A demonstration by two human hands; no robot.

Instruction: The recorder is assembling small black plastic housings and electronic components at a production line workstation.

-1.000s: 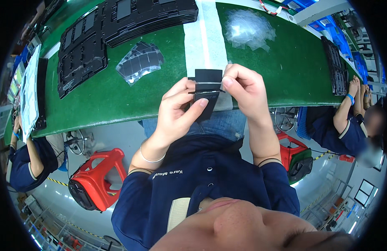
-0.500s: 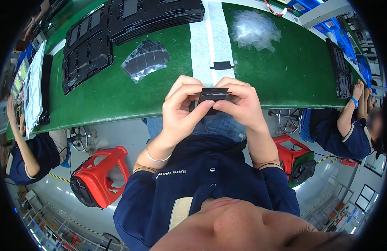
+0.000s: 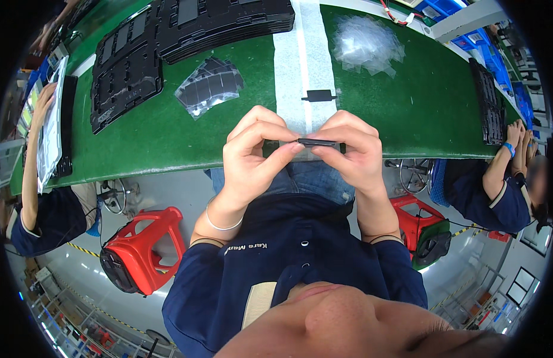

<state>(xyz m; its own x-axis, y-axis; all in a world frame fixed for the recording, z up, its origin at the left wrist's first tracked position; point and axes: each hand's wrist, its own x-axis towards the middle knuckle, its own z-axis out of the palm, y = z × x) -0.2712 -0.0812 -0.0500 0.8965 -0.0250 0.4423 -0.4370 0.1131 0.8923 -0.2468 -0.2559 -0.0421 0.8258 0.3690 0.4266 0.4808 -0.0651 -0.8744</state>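
A thin, flat black rectangular part (image 3: 318, 142), seen almost edge-on, is held level over the near edge of the green table. My left hand (image 3: 255, 146) pinches its left end between thumb and fingers. Its right end is gripped by my right hand (image 3: 349, 146) in the same way. Just beyond my fingers, a second small black part (image 3: 319, 95) with narrow tabs at its ends lies on a white cloth strip (image 3: 286, 65). What kind of part these are I cannot tell.
Left of the strip lie fanned dark film sheets (image 3: 211, 83) and stacked black trays (image 3: 229, 30). Clear film pieces (image 3: 367, 45) are heaped on the right. Red stools (image 3: 148, 247) stand behind the table edge. Co-workers' arms (image 3: 497, 170) reach in at both sides.
The held black part has tilted from showing its broad face to nearly edge-on. My hands have moved slightly apart. The co-worker's hand at the left has moved up onto the white sheet.
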